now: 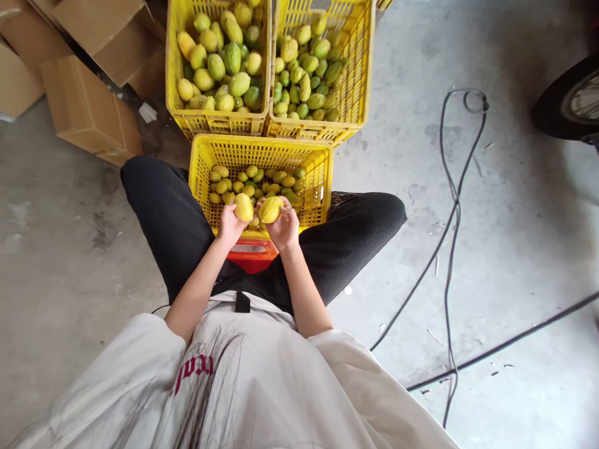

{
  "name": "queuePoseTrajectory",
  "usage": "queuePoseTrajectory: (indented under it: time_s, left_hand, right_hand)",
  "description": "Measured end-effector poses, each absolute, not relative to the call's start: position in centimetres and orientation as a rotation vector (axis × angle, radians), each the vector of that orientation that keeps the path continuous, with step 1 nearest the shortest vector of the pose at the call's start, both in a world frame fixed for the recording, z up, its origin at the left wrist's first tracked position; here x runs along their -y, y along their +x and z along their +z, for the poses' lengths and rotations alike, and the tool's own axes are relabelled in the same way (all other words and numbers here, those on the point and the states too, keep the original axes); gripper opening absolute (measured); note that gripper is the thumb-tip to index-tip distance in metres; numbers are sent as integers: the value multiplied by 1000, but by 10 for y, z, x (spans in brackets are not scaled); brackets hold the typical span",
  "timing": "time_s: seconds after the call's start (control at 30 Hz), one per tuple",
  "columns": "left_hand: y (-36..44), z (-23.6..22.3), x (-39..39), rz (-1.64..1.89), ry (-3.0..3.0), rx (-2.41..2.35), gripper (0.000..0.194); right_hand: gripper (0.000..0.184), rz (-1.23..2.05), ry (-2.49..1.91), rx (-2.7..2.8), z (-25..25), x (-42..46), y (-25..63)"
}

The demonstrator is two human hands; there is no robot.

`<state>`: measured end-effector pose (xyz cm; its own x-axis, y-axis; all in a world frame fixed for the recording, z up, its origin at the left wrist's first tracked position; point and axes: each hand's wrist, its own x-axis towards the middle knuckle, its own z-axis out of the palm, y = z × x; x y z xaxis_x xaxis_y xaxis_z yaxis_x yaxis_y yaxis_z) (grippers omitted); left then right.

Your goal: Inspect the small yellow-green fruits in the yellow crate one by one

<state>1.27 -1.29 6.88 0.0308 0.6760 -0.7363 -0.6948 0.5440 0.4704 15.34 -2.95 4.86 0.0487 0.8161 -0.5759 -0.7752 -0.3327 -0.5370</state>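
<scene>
Shirt [271, 368], yellow fruit [271, 210] (crates [215, 123] beyond)

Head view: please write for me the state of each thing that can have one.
Left fruit, yellow, held
Left hand, closed around it
Right fruit, yellow, held
Right hand, closed around it
Front crate, open-topped, partly filled
Back left crate, open-topped, loaded
Back right crate, open-topped, loaded
Black cable, loosely looped on floor
Cardboard boxes, jumbled together
</scene>
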Motion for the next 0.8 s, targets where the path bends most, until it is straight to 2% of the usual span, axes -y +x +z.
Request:
queuePoseTrajectory:
  time_s: [0.1,0.27,0.47,0.6,0.7,0.8]
  left_hand:
    - [13,67,15,1066,66,-1199,15]
    - [13,66,17,1099,119,-1271,37]
    - [16,69,16,1110,82,-1173,26]
    - [11,72,15,1103,-20,-1073,14]
    - [6,76,15,1151,-62,-999,21]
    - [3,79,14,1201,-62,-967,23]
  right_hand:
    - [33,1559,-1115,27,43,30,151]
    - [35,1605,-1160,-23,40,34,151]
    - [40,1598,-1134,51,44,34,148]
    - [33,1597,-1095,0,46,31,151]
    - [26,1589,-1023,-20,46,30,153]
    - [27,1516,-1005,13,46,30,154]
